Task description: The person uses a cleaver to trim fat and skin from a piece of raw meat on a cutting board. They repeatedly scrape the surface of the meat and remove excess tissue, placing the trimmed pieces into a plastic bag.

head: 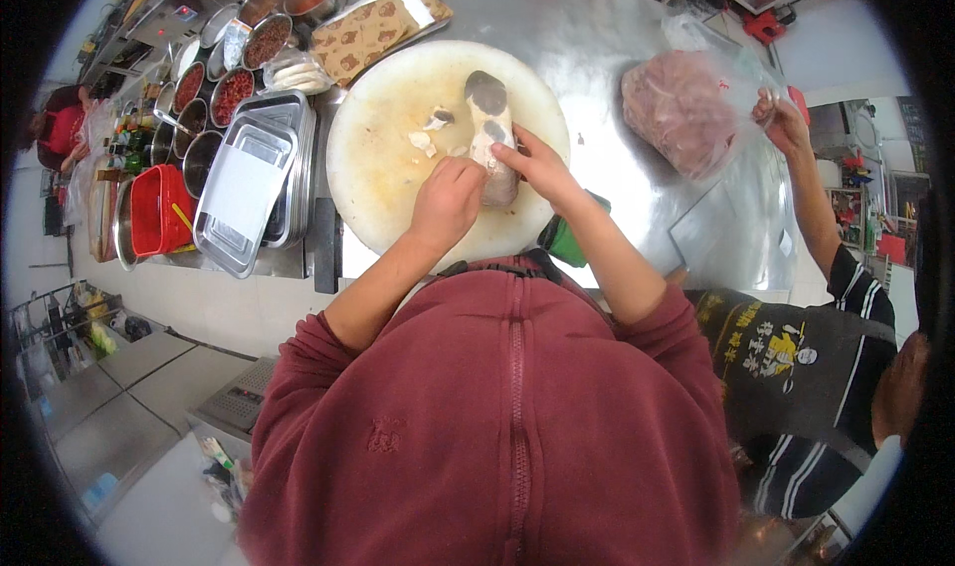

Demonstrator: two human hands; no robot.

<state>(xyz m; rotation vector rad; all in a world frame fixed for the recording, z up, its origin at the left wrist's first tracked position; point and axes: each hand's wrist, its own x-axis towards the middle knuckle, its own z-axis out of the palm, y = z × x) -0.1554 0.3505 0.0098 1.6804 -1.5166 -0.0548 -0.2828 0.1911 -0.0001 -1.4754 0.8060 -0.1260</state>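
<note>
A long grey and whitish piece of meat (493, 129) that looks like an ox tongue lies lengthwise on a round, pale chopping board (373, 185). My right hand (541, 165) holds it along its right side, thumb on top. The fingers of my left hand (450, 199) are bunched against its lower left side, apparently pinching its surface; the fingertips are partly hidden. Left of the meat, a dark-and-white scrap (439, 119) and some pale peeled bits (422, 144) rest on the board.
At right, a co-worker's hand (782, 122) grips a clear plastic bag of raw meat (675, 111) on the steel table (597, 14). Stacked metal trays (250, 170), a red plastic container (158, 212) and several bowls stand left. A green cloth-like item (571, 238) lies by the board.
</note>
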